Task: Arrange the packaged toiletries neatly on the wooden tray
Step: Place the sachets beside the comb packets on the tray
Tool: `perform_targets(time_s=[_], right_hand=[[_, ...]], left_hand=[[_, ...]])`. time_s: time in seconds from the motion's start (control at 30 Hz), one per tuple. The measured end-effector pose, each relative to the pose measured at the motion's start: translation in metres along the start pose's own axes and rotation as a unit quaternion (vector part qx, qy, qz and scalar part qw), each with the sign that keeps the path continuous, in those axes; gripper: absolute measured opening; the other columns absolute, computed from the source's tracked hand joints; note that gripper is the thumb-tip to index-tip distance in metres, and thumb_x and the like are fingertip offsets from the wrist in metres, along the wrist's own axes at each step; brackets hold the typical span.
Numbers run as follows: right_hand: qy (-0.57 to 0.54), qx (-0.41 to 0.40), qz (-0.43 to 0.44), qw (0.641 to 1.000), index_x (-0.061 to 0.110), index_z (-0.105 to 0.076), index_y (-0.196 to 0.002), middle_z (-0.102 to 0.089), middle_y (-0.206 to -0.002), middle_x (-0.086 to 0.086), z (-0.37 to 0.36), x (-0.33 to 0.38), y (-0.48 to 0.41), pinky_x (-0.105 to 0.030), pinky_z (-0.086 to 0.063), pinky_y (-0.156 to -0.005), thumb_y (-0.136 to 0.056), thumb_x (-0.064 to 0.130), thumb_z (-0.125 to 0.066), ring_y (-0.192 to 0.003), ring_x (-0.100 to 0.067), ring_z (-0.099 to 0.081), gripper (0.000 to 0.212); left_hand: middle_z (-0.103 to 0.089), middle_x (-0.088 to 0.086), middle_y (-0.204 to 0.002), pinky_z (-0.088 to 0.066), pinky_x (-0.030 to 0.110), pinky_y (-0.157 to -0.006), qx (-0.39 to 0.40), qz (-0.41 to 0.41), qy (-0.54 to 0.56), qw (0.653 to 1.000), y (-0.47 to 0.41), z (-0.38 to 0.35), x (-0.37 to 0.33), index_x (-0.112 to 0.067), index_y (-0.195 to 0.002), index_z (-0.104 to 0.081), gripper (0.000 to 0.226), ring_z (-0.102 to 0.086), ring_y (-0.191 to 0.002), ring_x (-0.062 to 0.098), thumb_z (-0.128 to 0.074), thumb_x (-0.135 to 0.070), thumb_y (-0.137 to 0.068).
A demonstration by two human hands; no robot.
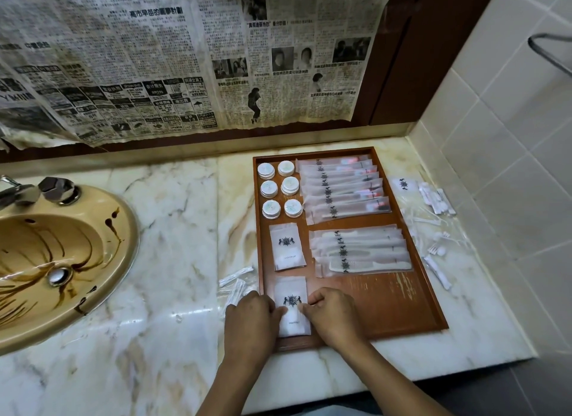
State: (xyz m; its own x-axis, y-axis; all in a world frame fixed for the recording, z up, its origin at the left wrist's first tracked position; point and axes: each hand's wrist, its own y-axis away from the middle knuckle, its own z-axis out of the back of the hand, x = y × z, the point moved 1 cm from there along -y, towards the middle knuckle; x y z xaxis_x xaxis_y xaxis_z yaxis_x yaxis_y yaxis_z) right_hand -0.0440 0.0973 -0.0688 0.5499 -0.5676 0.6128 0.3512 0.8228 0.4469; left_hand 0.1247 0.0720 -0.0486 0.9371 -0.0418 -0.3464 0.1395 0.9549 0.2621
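Both hands are down at the near-left corner of the wooden tray (387, 301), on one flat white sachet (292, 307) with a dark crest printed on it. The left hand (250, 319) has its grip curled onto the sachet's left edge. The right hand (332, 316) is pinching the right edge, fingertips tucked in. So the sachet sits between the two, lying flat on the tray floor just inside the near rim.

Rest of the tray: the far-left corner has six round packs (268, 189) in two columns of three. Right beside them, along the far edge, is a fanned stack of long toothbrush packets (343, 189). Nearer than that, on the tray's right half, there's a stack of comb packets (359, 251) overlapping like shingles. A second sachet (286, 247) with the same crest lies between the round packs and the held one, apart from both.

Off the tray: a scatter of small wrapped bits (436, 199) lies on the bench (170, 230) just past the tray's right rim. A few clear wrappers (236, 281) lie just off its left rim, near the left hand. Well left of the tray is a stained tan sink (55, 254), and newspaper (185, 59) hangs on the wall behind the tray.
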Motion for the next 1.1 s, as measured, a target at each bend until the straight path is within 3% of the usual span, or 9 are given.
perform_targets(time_s=[0.1,0.27,0.37,0.5,0.7,0.83,0.97,1.1], right_hand=[[-0.051,0.021,0.002,0.998,0.036,-0.066,-0.07,-0.066,-0.067,0.014,0.004,-0.007,-0.001,-0.022,-0.054,-0.075,-0.078,0.037,-0.08,-0.077,-0.005,-0.067,0.016],[-0.157,0.043,-0.014,0.987,0.026,-0.076,-0.085,-0.073,-0.069,0.004,0.017,-0.025,-0.002,-0.032,-0.059,-0.064,-0.082,0.019,-0.077,-0.06,-0.01,-0.068,0.008],[-0.197,0.028,-0.015,0.98,0.024,-0.076,-0.089,-0.075,-0.074,0.001,0.035,-0.032,-0.005,-0.03,-0.056,-0.061,-0.085,0.014,-0.075,-0.06,-0.01,-0.068,0.011],[-0.241,-0.009,0.0,0.971,0.024,-0.075,-0.091,-0.075,-0.075,-0.003,0.071,-0.035,-0.012,-0.022,-0.052,-0.059,-0.09,0.01,-0.07,-0.06,-0.009,-0.067,0.014],[-0.265,-0.092,0.014,0.96,0.024,-0.074,-0.091,-0.075,-0.075,0.0,0.13,-0.056,-0.042,-0.033,-0.056,-0.067,-0.09,0.008,-0.069,-0.066,-0.013,-0.069,0.017],[-0.222,-0.166,0.013,0.961,0.026,-0.076,-0.095,-0.074,-0.081,0.008,0.173,-0.07,-0.074,-0.033,-0.058,-0.08,-0.089,0.015,-0.07,-0.079,-0.011,-0.07,0.014],[-0.094,-0.217,0.073,0.969,0.022,-0.075,-0.108,-0.075,-0.104,0.002,0.214,-0.07,-0.124,-0.027,-0.052,-0.085,-0.092,0.012,-0.063,-0.096,-0.016,-0.068,0.022],[0.09,-0.197,0.132,0.967,0.021,-0.061,-0.134,-0.063,-0.136,-0.004,0.235,-0.066,-0.187,-0.037,-0.046,-0.106,-0.092,0.009,-0.065,-0.123,-0.026,-0.059,0.044]], left_hand=[[-0.067,-0.003,-0.077,-0.049,0.038,-0.08,0.005,-0.001,-0.003,1.0,0.0,0.001,0.001,-0.022,-0.071,-0.067,0.042,-0.065,-0.081,0.02,-0.055,-0.054,-0.095],[-0.056,-0.002,-0.069,-0.042,0.035,-0.069,-0.017,-0.008,-0.02,1.0,0.002,0.009,-0.006,-0.024,-0.063,-0.055,0.041,-0.063,-0.075,0.024,-0.055,-0.047,-0.098],[-0.059,-0.004,-0.072,-0.043,0.037,-0.068,-0.064,-0.005,-0.03,0.997,-0.002,0.011,-0.013,-0.026,-0.071,-0.067,0.03,-0.065,-0.074,0.024,-0.061,-0.042,-0.096],[-0.07,-0.006,-0.083,-0.052,0.04,-0.074,-0.107,-0.007,0.05,0.993,-0.012,0.011,-0.031,-0.027,-0.087,-0.075,0.013,-0.068,-0.077,0.02,-0.068,-0.037,-0.093],[-0.064,-0.012,-0.077,-0.051,0.033,-0.072,-0.104,-0.05,0.152,0.982,-0.027,0.011,-0.074,-0.031,-0.09,-0.075,0.01,-0.061,-0.072,0.005,-0.067,-0.036,-0.094],[-0.062,-0.014,-0.084,-0.041,0.01,-0.071,-0.097,-0.066,0.218,0.969,-0.034,0.013,-0.103,-0.032,-0.092,-0.074,0.005,-0.06,-0.08,0.001,-0.069,-0.03,-0.094],[-0.062,-0.014,-0.093,-0.04,0.006,-0.072,-0.087,-0.073,0.24,0.964,-0.037,0.013,-0.126,-0.031,-0.096,-0.074,0.005,-0.062,-0.08,0.004,-0.07,-0.028,-0.095],[-0.062,-0.013,-0.096,-0.04,0.003,-0.072,-0.098,-0.077,0.241,0.962,-0.036,0.017,-0.147,-0.029,-0.098,-0.074,0.006,-0.062,-0.084,0.003,-0.07,-0.025,-0.095]])
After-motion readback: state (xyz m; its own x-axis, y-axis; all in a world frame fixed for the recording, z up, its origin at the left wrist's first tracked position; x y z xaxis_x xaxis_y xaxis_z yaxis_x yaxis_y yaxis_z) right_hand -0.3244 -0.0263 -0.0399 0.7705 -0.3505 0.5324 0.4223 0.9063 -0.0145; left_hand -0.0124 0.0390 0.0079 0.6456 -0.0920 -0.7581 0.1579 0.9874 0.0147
